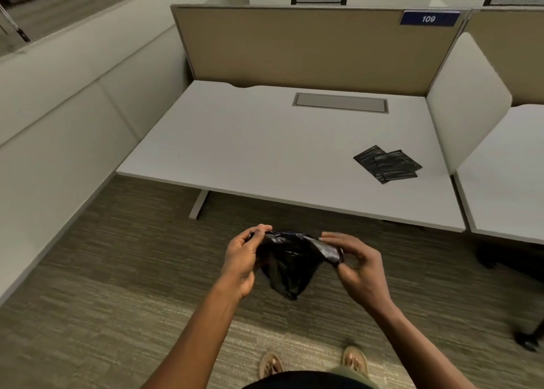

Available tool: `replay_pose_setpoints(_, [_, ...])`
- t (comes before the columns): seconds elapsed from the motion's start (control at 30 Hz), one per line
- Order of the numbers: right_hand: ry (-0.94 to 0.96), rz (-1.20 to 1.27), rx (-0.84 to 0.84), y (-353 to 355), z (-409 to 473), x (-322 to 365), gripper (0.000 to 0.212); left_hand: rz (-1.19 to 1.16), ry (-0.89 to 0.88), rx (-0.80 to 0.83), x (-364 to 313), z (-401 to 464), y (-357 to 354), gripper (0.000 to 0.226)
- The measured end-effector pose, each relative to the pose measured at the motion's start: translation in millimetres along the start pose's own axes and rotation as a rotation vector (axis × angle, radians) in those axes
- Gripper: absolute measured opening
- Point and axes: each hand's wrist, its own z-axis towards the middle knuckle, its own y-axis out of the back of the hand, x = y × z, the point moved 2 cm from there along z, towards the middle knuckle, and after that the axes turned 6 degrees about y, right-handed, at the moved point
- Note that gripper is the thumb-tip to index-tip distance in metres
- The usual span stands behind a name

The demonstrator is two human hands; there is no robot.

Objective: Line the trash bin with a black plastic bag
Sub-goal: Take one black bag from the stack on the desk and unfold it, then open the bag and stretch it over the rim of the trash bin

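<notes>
A crumpled black plastic bag [290, 263] hangs between both hands above the carpet, in front of the desk. My left hand [243, 260] pinches its upper left edge with thumb and fingertips. My right hand [357, 263] grips the upper right edge, where the plastic is folded back and shiny. The bag's bottom droops to a point below the hands. No trash bin shows in the head view.
A white desk [265, 147] stands ahead with two folded black bags [388, 164] at its right side. A tan partition [309, 50] with a "109" sign backs it. A white divider [468, 100] stands right; a black chair base [530, 340] lies at the lower right.
</notes>
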Motion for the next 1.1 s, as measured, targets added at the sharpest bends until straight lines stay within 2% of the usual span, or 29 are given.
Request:
replay_pose_setpoints(0.07, [0.046, -0.042, 0.079, 1.1, -17.8, 5.0, 0.051, -0.079, -0.015, -0.099, 1.4, 3.4, 2.9, 0.011])
replay_pose_setpoints(0.17, [-0.017, -0.077, 0.406, 3.2, -39.0, 9.9, 0.025, -0.121, -0.022, -0.137, 5.1, 3.8, 0.4, 0.012])
replay_pose_setpoints(0.23, [-0.133, -0.049, 0.604, 6.0, -39.7, 14.2, 0.033, -0.149, 0.007, -0.080, 10.5, 0.8, -5.6, 0.019])
replay_pose_setpoints(0.27, [-0.166, -0.010, 0.582, 8.3, -35.9, 15.3, 0.041, -0.147, 0.023, -0.040, 13.5, -1.1, -10.0, 0.023])
replay_pose_setpoints(0.37, [-0.266, 0.192, 0.269, 10.7, -12.1, 18.1, 0.060, -0.071, 0.022, 0.047, 20.0, -5.7, -26.5, 0.031])
replay_pose_setpoints(0.4, [-0.291, 0.185, 0.231, 7.6, -3.6, 18.7, 0.062, -0.054, 0.019, 0.064, 21.4, -7.5, -32.3, 0.029])
replay_pose_setpoints(0.53, [-0.285, -0.033, 0.426, -14.3, 17.6, 20.6, 0.054, 0.001, -0.015, 0.148, 24.3, -13.6, -51.5, 0.036])
replay_pose_setpoints(0.63, [-0.259, 0.033, 0.386, -16.3, 25.5, 12.8, 0.049, 0.059, -0.101, 0.139, 21.1, -14.0, -55.3, 0.042])
replay_pose_setpoints(0.73, [-0.235, 0.045, 0.340, -0.2, 35.0, 2.6, 0.046, 0.110, -0.110, 0.159, 15.2, -12.3, -46.8, 0.049])
replay_pose_setpoints(0.8, [-0.237, 0.016, 0.303, 16.4, 44.3, -5.0, 0.054, 0.173, -0.089, 0.230, 12.4, -11.3, -37.6, 0.051])
replay_pose_setpoints(0.87, [-0.258, -0.023, 0.262, 35.5, 54.9, -14.6, 0.064, 0.267, -0.114, 0.272, 11.0, -9.4, -27.8, 0.040])
replay_pose_setpoints(0.97, [-0.307, -0.081, 0.210, 60.1, 64.9, -26.7, 0.068, 0.297, -0.169, 0.151, 8.6, -6.4, -15.7, 0.023])
replay_pose_setpoints(1.1, [-0.314, -0.184, 0.105, 78.1, 52.4, -45.2, 0.069, 0.032, -0.162, -0.173, 10.2, -2.0, -3.3, 0.025])
